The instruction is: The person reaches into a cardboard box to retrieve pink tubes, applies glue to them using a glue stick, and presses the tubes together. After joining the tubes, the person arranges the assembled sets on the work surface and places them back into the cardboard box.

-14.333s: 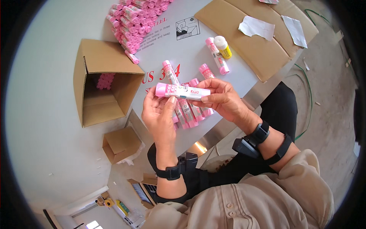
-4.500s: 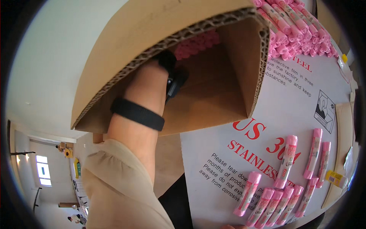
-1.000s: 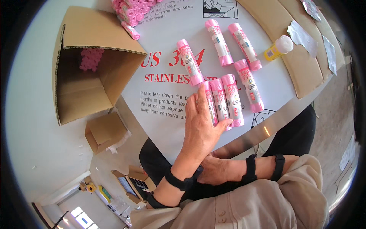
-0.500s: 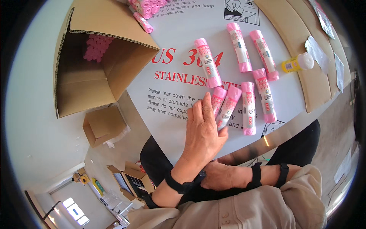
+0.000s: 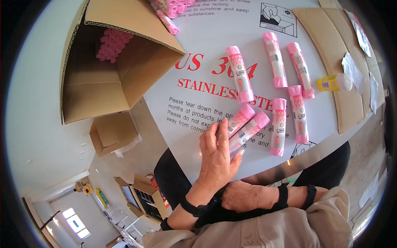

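Two pink bag rolls, one (image 5: 242, 118) beside the other (image 5: 253, 130), lie slantwise on the grey printed sheet (image 5: 194, 144). My left hand (image 5: 217, 155) clasps their lower ends, fingers along the left one and thumb by the right one. To the right are more labelled rolls: an upright one (image 5: 278, 126) close by, another (image 5: 298, 114) beyond it, a tilted one (image 5: 240, 74) above, and two farther off (image 5: 275, 60), (image 5: 301, 70). My right hand (image 5: 244, 196) rests curled below the sheet's near edge, its fingers hidden.
An open cardboard box (image 5: 95, 97) on its side holds stacked pink rolls (image 5: 113, 44). More rolls (image 5: 175, 6) are piled at the top edge. A yellow-labelled bottle (image 5: 334, 82) lies by folded cardboard (image 5: 316, 29) at the right. A smaller box (image 5: 113, 132) stands lower left.
My left hand has drawn the two rolls nearer and tipped them further to the right. The whole view has shifted slightly. My right hand stays at the near edge.
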Available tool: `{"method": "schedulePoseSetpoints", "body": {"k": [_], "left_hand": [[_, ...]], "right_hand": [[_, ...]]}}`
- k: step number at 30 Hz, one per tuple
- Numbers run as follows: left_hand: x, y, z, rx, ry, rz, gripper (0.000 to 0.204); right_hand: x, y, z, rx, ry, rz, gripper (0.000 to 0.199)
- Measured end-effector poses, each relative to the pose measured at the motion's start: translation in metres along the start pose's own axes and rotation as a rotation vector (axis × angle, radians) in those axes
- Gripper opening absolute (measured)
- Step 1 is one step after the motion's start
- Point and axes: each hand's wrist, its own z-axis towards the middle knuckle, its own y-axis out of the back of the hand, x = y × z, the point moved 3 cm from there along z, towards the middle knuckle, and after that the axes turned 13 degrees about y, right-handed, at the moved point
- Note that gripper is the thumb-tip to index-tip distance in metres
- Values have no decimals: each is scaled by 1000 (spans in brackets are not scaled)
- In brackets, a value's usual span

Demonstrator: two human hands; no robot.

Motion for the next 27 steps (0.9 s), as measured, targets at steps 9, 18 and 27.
{"method": "schedulePoseSetpoints", "body": {"k": [9,18,27], "left_hand": [[11,8,-3,60,-87,-32,77],[150,148,146,-554,382,-216,59],[288,300,361,-768,146,1012,26]], "right_hand": [[-3,2,0,6,-41,131,11],[-26,24,-17,-215,-26,493,14],[-41,72,-9,-446,-62,982,15]]}}
